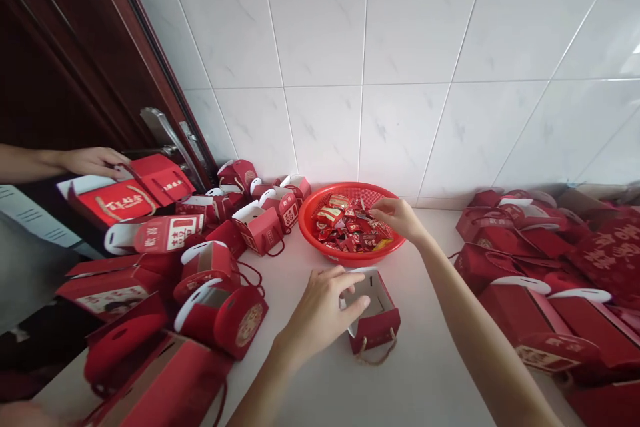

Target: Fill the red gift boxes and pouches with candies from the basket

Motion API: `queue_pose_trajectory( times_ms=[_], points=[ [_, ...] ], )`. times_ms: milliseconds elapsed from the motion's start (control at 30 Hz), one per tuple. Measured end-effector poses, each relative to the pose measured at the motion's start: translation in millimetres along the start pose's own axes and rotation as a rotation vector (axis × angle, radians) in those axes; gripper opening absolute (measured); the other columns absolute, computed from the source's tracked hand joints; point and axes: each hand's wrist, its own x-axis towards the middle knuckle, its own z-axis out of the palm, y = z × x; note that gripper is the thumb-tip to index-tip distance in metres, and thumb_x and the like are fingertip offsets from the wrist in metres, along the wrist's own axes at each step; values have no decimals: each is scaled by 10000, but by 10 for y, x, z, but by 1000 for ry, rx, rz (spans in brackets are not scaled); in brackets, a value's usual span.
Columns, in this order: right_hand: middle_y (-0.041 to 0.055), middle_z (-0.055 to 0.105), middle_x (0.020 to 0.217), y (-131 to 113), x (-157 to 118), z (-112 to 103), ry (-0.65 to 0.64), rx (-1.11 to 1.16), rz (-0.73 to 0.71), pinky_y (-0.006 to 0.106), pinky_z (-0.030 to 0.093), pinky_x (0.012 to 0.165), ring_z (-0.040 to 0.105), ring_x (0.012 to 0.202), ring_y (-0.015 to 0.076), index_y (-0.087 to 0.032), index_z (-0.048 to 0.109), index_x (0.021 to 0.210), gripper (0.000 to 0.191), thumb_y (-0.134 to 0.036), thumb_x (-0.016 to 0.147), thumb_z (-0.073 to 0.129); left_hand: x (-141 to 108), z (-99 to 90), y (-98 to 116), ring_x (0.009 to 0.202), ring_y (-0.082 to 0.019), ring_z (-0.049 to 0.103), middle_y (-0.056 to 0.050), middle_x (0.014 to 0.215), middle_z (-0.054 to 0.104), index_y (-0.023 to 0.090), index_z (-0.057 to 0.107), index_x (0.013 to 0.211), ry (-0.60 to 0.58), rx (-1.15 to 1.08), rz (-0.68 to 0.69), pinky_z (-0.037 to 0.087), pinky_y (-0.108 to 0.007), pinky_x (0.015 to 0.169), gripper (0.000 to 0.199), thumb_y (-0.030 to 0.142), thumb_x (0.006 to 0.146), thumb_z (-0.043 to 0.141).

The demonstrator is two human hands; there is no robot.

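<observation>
A small red box (376, 332) with a twine handle stands upright on the white table, its top open and its pale inside showing. Over the box's left side lies my left hand (327, 307), fingers apart, thumb and fingertips above the opening. Behind the box, a red plastic basket (327, 252) holds many red and gold wrapped sweets (350, 227). At the basket's right rim my right hand (397, 217) reaches in with its fingers bent over the sweets; whether something is between its fingertips is too small to tell.
Many red gift boxes (257, 230) crowd the table's left side. More red boxes (520, 320) are heaped on the right. At the far left another person's hand (95, 161) touches a red box (125, 197). A tiled wall (320, 127) rises behind, beside a dark door.
</observation>
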Motion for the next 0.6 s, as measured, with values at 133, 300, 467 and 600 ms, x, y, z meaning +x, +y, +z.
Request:
queue_pose_trajectory(
  times_ms=[133, 300, 467, 600],
  points=[
    [14, 732, 679, 182, 145, 149, -17, 6, 19, 294, 508, 653, 654, 669, 187, -188, 731, 680, 97, -254, 737, 689, 167, -173, -34, 863, -187, 694, -44, 927, 750, 223, 771, 1073, 104, -210, 64, 546, -309, 838, 244, 320, 911, 617],
    [31, 750, 734, 274, 108, 207, 60, 72, 33, 304, 514, 697, 671, 719, 196, -186, 737, 713, 129, -281, 740, 655, 724, -465, -172, 1064, -217, 702, -75, 1139, 768, 176, 761, 1093, 224, -86, -48, 533, -308, 967, 260, 292, 913, 612],
    [57, 756, 761, 335, 16, 187, 243, 154, 67, 339, 543, 724, 692, 758, 224, -187, 700, 739, 190, -339, 762, 590, 1379, -501, -402, 1101, -225, 694, -93, 1183, 758, 161, 746, 1110, 174, 94, -275, 522, -306, 967, 243, 195, 907, 616],
    [73, 758, 778, 369, -51, 167, 325, 235, 72, 368, 567, 757, 711, 769, 239, -193, 682, 754, 224, -391, 768, 578, 1572, -387, -563, 1035, -219, 690, -80, 1105, 739, 159, 720, 1018, 4, 207, -395, 551, -379, 928, 162, 285, 937, 656]
  ],
)
